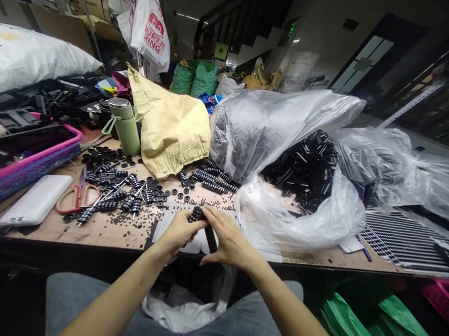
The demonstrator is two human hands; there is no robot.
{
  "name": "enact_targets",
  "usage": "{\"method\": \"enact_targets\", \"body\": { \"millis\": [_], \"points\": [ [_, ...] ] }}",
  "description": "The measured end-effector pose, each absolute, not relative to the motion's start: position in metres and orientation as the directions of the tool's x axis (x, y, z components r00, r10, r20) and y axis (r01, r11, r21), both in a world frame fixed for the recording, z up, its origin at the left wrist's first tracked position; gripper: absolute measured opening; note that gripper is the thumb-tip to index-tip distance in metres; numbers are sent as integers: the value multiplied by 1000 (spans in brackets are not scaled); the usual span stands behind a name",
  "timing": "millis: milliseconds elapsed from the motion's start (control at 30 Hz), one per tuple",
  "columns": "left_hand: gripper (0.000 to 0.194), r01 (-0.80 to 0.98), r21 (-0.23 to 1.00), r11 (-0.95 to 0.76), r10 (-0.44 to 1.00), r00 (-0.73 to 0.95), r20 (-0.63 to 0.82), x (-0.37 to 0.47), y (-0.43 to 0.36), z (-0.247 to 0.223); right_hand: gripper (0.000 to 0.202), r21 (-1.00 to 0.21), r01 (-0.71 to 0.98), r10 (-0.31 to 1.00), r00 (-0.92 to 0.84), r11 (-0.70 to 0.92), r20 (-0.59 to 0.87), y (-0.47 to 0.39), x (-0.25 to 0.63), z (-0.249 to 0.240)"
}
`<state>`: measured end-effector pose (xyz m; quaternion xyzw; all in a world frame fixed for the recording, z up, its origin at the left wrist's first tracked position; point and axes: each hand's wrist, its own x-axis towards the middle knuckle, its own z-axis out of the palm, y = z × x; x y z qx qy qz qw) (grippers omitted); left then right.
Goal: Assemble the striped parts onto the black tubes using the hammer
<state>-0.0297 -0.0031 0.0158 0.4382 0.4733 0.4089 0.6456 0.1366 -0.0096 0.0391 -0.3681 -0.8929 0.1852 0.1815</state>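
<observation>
My left hand point(178, 232) is closed around a short stack of black wheels with white marks point(196, 214). My right hand point(230, 237) meets it from the other side, its fingertips at the stack and its thumb lower down. A narrow black bar point(210, 239) runs between the right fingers and thumb; the exact contact is partly hidden. Both hands are over a white sheet point(164, 216) at the table's front edge. To the left lie loose black wheels point(153, 188), metal rods threaded with wheels point(135, 198) and many tiny dark rings point(129, 228).
Orange-handled scissors point(79, 194), a white box-shaped object point(36, 199) and a pink-rimmed basket point(64, 140) stand left. Behind are a green flask point(124, 126) and a yellow sack point(177, 129). A clear plastic bag point(300, 226) spills black parts point(304, 168) at right, beside printed strips point(406, 240).
</observation>
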Motion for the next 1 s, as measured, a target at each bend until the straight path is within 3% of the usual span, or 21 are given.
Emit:
{"method": "enact_targets", "body": {
  "millis": [67,167,233,300,367,433,533,600,700,767,833,1000],
  "points": [
    [29,-118,946,302,936,226,-271,-28,-5,16,108,-498,576,727,-663,648,180,-11,135,38],
    [28,-129,958,256,959,156,-236,-27,-8,17,111,-651,553,814,-552,520,182,-15,132,32],
    [24,-47,997,61,998,18,-60,-28,-11,17,107,-807,517,937,-329,285,120,-18,128,27],
    [20,111,974,-195,978,-54,202,-29,-15,15,94,-942,334,986,-140,-42,-94,-21,123,22],
    [14,226,898,-377,923,9,385,-27,-20,12,76,-945,80,924,-200,-316,-326,-24,115,17],
    [13,256,858,-446,894,83,440,-25,-23,8,64,-897,-73,861,-325,-436,-392,-24,108,14],
    [22,144,931,-335,942,59,329,-24,-26,9,65,-948,-87,937,-204,-305,-283,-20,107,13],
    [34,-75,988,-134,989,50,138,-26,-24,12,88,-993,107,995,-82,-54,-63,-18,113,17],
    [41,-367,920,139,987,132,-96,-29,-19,17,108,-827,436,929,-263,356,261,-21,121,28],
    [42,-445,872,204,977,145,-155,-26,-17,18,104,-698,494,839,-453,519,303,-25,120,35],
    [43,-479,844,241,970,142,-196,-22,-16,17,100,-630,517,792,-539,580,287,-28,117,37],
    [45,-473,816,333,943,159,-292,-14,-17,17,104,-616,544,793,-562,570,237,-26,109,30]
  ]
}}
